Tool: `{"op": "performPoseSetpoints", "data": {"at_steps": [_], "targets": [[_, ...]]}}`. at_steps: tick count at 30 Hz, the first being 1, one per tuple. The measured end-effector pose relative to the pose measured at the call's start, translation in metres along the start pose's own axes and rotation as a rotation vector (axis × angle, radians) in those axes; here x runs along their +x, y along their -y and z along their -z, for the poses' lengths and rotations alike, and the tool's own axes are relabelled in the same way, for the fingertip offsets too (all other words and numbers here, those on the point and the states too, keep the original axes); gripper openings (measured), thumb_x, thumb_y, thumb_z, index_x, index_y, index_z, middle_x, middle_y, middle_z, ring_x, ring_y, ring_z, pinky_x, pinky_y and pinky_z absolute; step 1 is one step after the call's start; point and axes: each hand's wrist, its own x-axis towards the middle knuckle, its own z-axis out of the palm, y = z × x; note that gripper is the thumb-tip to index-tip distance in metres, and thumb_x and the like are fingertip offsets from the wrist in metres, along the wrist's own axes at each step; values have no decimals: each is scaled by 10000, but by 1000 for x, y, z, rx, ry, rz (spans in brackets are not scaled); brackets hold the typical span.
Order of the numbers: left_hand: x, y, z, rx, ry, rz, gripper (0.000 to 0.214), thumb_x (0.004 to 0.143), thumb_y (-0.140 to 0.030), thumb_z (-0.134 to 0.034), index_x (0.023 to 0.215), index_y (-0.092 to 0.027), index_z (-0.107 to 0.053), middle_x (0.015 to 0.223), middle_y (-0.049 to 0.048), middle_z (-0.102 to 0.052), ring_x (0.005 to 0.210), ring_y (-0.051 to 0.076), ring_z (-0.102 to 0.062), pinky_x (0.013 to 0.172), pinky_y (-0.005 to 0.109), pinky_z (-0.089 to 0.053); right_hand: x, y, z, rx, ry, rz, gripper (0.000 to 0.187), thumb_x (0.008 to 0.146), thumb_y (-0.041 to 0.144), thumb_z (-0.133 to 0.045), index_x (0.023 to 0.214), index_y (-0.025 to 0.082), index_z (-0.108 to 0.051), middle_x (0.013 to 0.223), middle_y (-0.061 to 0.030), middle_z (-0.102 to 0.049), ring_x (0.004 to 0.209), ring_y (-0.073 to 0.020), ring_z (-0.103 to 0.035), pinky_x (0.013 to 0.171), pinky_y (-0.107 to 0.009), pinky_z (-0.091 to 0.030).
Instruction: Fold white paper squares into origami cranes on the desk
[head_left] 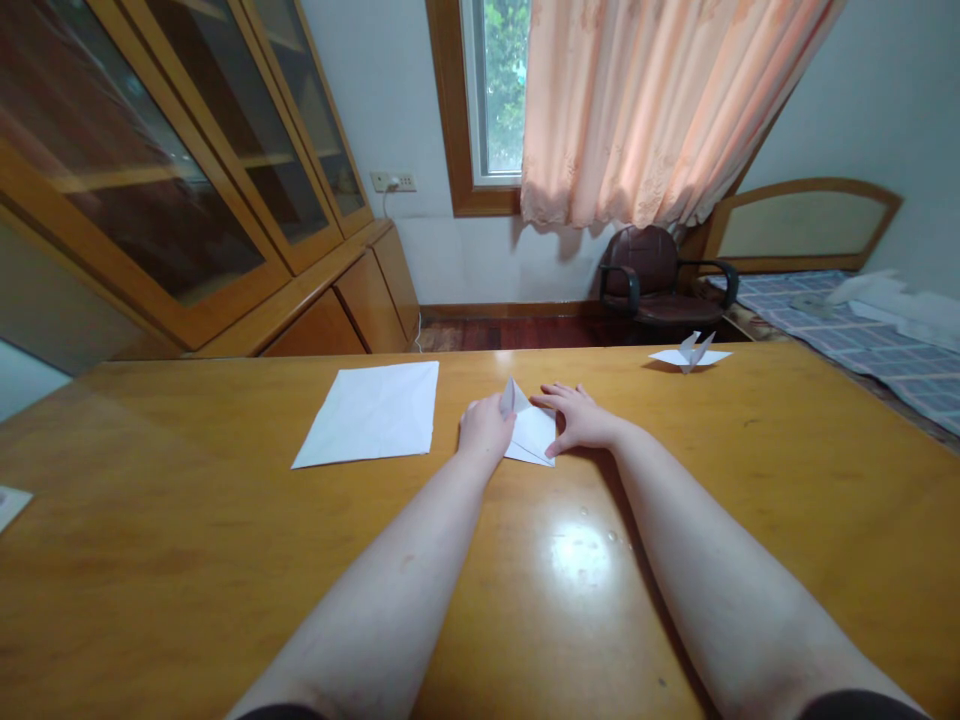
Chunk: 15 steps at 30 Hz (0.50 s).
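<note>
A small folded sheet of white paper (534,432) lies on the wooden table between my hands, with one pointed flap standing up at its far left side. My left hand (486,432) is closed on the paper's left side, thumb against the raised flap. At the paper's right edge, my right hand (581,418) has its fingers spread, thumb and fingertips touching the paper and holding it down. Part of the paper is hidden under the left fingers.
Left of my hands lies a stack of square white paper (371,412). A folded paper crane (690,354) stands near the far right edge of the table (225,560). Something white and flat (11,505) pokes in at the left. A chair (651,275) stands beyond the table.
</note>
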Motion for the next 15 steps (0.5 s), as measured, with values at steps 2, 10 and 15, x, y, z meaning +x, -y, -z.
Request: {"op": "performPoseSetpoints", "data": {"at_steps": [2, 10, 15], "targets": [[0, 0, 0, -5, -1, -2, 272, 822, -328, -532, 1043, -207, -635, 1043, 92, -686, 1001, 240, -596, 828, 312, -423, -1, 0, 1, 13, 27, 15, 1046, 441, 536, -818, 1379, 284, -430, 1506, -153, -268, 1389, -387, -179, 1076, -620, -43], [-3, -5, 3, -25, 56, -72, 307, 828, -418, -507, 983, -236, -700, 966, 78, -705, 980, 244, -604, 842, 315, -421, 5, 2, -2, 266, -142, 14, 344, 782, 479, -605, 1031, 258, -691, 1259, -75, -588, 1258, -290, -432, 1086, -516, -175], [-5, -8, 4, -59, 81, -132, 373, 831, -486, -498, 923, -189, -704, 913, 91, -705, 941, 244, -613, 837, 322, -430, 7, 4, -5, 417, -176, 73, 262, 705, 429, -691, 613, 185, -660, 927, -50, -669, 935, -211, -592, 940, -359, -383]]}}
